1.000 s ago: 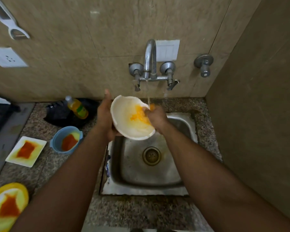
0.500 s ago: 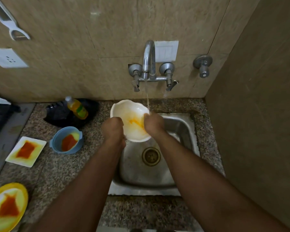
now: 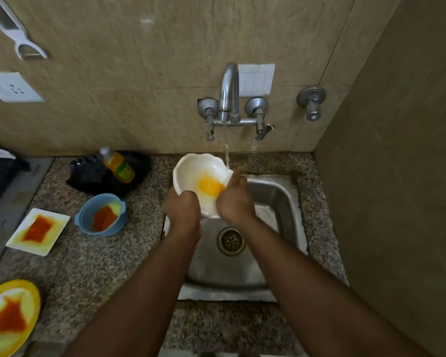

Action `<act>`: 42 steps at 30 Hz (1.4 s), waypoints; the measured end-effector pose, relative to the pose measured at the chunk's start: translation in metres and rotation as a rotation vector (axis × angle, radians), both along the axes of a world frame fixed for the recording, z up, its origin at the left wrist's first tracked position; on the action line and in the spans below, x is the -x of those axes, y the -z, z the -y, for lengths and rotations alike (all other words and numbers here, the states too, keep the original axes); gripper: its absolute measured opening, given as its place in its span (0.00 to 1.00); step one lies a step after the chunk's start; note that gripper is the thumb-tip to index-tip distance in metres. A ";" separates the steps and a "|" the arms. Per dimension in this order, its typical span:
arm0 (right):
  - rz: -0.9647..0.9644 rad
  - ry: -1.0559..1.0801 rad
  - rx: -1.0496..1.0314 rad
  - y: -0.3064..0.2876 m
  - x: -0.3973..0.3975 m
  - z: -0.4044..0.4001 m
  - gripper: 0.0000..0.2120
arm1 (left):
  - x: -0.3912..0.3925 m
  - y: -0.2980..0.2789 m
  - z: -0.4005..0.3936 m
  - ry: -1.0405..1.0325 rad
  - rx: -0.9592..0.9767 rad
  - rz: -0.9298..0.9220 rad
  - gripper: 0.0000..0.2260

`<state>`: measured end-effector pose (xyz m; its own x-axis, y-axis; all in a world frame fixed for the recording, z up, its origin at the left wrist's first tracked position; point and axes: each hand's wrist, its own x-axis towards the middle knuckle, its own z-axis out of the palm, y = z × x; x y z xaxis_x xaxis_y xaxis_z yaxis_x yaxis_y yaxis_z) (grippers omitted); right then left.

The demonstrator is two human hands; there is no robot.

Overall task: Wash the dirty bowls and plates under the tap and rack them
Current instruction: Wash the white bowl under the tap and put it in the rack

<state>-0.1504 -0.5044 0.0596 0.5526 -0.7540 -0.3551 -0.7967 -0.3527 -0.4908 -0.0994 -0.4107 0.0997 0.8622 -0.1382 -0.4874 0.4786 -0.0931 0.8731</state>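
A white scalloped bowl (image 3: 196,171) with a yellow-orange stain inside is tilted toward me over the back-left corner of the steel sink (image 3: 276,199). My left hand (image 3: 183,210) grips its near rim. My right hand (image 3: 233,199) lies against the bowl's right side, fingers reaching into the stained inside. Water runs from the tap (image 3: 228,91) onto the bowl's right edge and my right fingers. On the counter to the left wait a blue bowl (image 3: 102,215), a white square plate (image 3: 38,230) and a yellow round plate (image 3: 9,318), all smeared red-orange.
A bottle of yellow liquid (image 3: 119,164) lies on a black pan or cloth (image 3: 93,176) behind the blue bowl. The speckled granite counter (image 3: 108,266) surrounds the sink. A wall rises close on the right (image 3: 397,202). A second valve (image 3: 312,101) sits right of the tap.
My left hand has shifted from the bowl's far-left side to its near rim. The bowl has dropped slightly and tilted toward me under the stream; the stain now looks smaller.
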 end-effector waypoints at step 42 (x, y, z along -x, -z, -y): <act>-0.145 -0.730 0.104 0.012 0.051 0.002 0.28 | -0.004 0.054 -0.001 0.248 0.130 -0.305 0.15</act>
<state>-0.2010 -0.5061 0.0472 0.8783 -0.2474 -0.4091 -0.3966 -0.8550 -0.3343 -0.0949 -0.4102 0.0462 0.6134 -0.4008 -0.6805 0.6942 -0.1370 0.7066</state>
